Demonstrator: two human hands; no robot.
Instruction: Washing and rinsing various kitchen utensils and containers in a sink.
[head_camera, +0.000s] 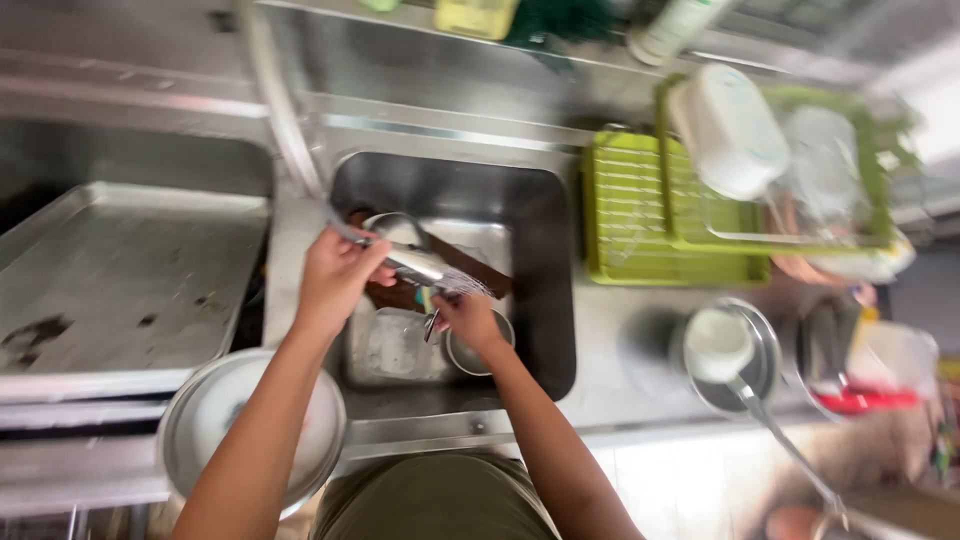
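The sink (545, 250) sits mid-bench, a flat tray (120, 280) to its left, a dish rack (640, 215) to its right, and a lidded pot (200, 420) near left.

Bright daylight floods in from the upper right, washing out that corner and glaring off the steel sink (545, 250), while motion blur softens everything and the edges bend outward.

Blurred throughout by motion. Small utensil (432, 322) under the right hand (468, 318) too smeared to name (spoon or ladle, cannot tell). Yellow container (476, 15) and white bottle (672, 28) cut off by the top edge. Ladle handle (790, 450) lost in blur at the bottom edge. Dish rack (640, 215) contents indistinct.
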